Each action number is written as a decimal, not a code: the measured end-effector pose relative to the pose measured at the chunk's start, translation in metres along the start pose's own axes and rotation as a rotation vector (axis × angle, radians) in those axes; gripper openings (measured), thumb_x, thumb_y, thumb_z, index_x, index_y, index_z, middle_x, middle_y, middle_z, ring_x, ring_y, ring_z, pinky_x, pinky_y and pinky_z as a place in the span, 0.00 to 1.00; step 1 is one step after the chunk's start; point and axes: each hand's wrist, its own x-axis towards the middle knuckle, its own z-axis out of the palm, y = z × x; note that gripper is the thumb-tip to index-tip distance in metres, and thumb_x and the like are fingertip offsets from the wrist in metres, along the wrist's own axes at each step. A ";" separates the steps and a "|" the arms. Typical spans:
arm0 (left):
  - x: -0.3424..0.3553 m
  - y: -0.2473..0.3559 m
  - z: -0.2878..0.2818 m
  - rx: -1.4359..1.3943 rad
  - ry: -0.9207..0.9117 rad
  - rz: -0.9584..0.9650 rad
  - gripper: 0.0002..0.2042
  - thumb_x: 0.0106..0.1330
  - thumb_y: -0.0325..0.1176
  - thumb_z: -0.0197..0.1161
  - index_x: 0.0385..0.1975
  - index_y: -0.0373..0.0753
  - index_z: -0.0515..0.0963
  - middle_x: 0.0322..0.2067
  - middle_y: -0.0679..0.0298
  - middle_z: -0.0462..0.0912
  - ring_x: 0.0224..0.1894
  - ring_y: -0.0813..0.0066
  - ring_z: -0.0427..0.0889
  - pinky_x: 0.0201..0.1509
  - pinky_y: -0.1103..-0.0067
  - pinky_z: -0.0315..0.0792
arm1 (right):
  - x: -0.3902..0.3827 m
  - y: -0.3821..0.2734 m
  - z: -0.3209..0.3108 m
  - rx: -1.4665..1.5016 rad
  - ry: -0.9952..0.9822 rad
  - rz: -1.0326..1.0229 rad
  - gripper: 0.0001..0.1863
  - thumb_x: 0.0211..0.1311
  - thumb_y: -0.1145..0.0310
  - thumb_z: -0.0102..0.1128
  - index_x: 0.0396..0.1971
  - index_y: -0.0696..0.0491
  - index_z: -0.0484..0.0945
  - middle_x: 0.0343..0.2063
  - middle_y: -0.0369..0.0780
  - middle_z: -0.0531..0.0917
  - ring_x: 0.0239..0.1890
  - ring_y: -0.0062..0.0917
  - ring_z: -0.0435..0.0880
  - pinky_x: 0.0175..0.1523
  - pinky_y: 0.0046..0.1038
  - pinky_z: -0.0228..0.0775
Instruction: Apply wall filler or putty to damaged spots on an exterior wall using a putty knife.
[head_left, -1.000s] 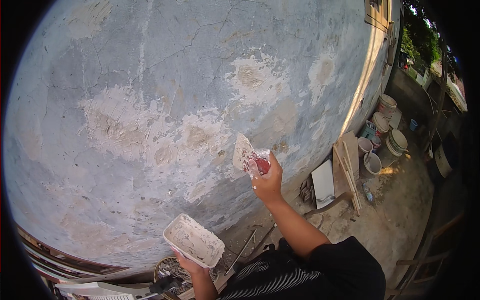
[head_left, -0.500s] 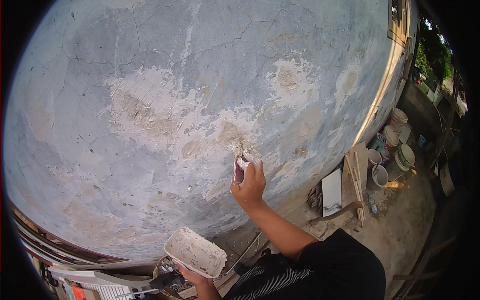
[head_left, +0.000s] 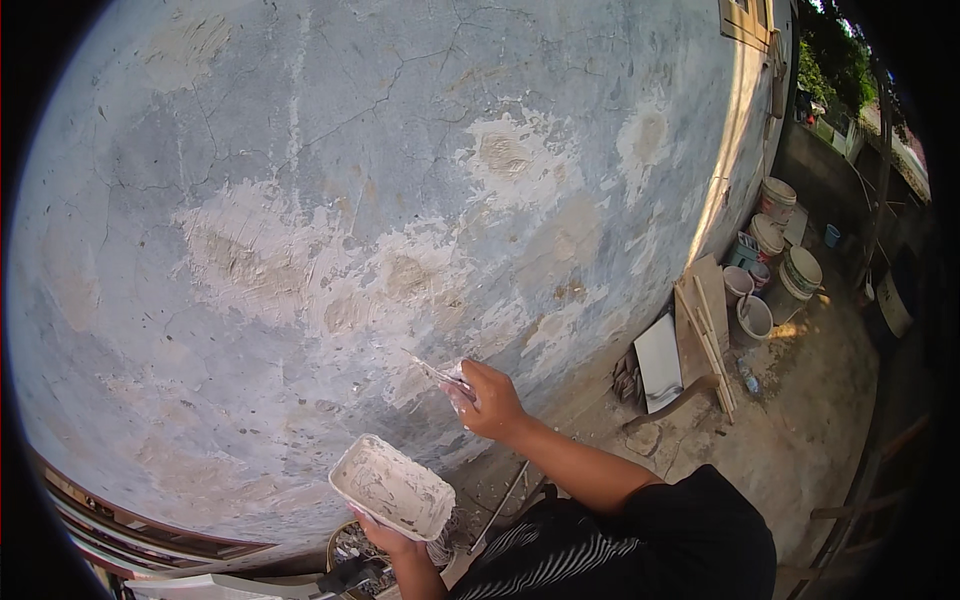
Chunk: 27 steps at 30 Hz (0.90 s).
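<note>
My right hand [head_left: 487, 400] grips a putty knife [head_left: 436, 374] whose flat blade lies edge-on against the grey wall [head_left: 330, 200]. White filler patches spread over the wall around the blade. My left hand [head_left: 385, 537] holds up a white rectangular tray [head_left: 392, 487] smeared with filler, below and left of the knife.
Several buckets [head_left: 775, 260] stand along the foot of the wall at the right. Boards [head_left: 703, 330] and a white panel [head_left: 659, 362] lean beside them. A dirt yard [head_left: 800, 420] lies to the right. Scaffold bars [head_left: 140, 530] run at the lower left.
My right hand has swept the putty knife down along the wall and turned its blade edge-on. The view has shifted to the right. The tray has stayed in my left hand.
</note>
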 end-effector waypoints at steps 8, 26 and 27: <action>-0.013 -0.008 -0.006 0.031 0.021 0.036 0.29 0.73 0.56 0.35 0.66 0.43 0.60 0.61 0.55 0.70 0.57 0.50 0.75 0.59 0.54 0.71 | 0.063 0.018 -0.029 0.006 0.107 -0.048 0.14 0.55 0.68 0.68 0.25 0.59 0.71 0.20 0.46 0.74 0.21 0.39 0.73 0.27 0.33 0.65; -0.027 -0.010 0.001 0.059 0.060 0.058 0.29 0.74 0.55 0.34 0.65 0.42 0.60 0.60 0.57 0.71 0.56 0.52 0.75 0.59 0.57 0.71 | 0.047 0.002 -0.041 -0.013 0.071 -0.180 0.12 0.55 0.71 0.65 0.22 0.56 0.69 0.19 0.44 0.72 0.20 0.41 0.74 0.26 0.35 0.65; -0.025 -0.009 0.001 0.059 0.052 0.054 0.29 0.74 0.55 0.34 0.65 0.42 0.61 0.60 0.57 0.71 0.56 0.53 0.75 0.59 0.58 0.71 | 0.050 0.001 -0.034 -0.014 0.076 -0.180 0.12 0.55 0.71 0.65 0.22 0.56 0.69 0.19 0.44 0.72 0.20 0.41 0.74 0.26 0.35 0.65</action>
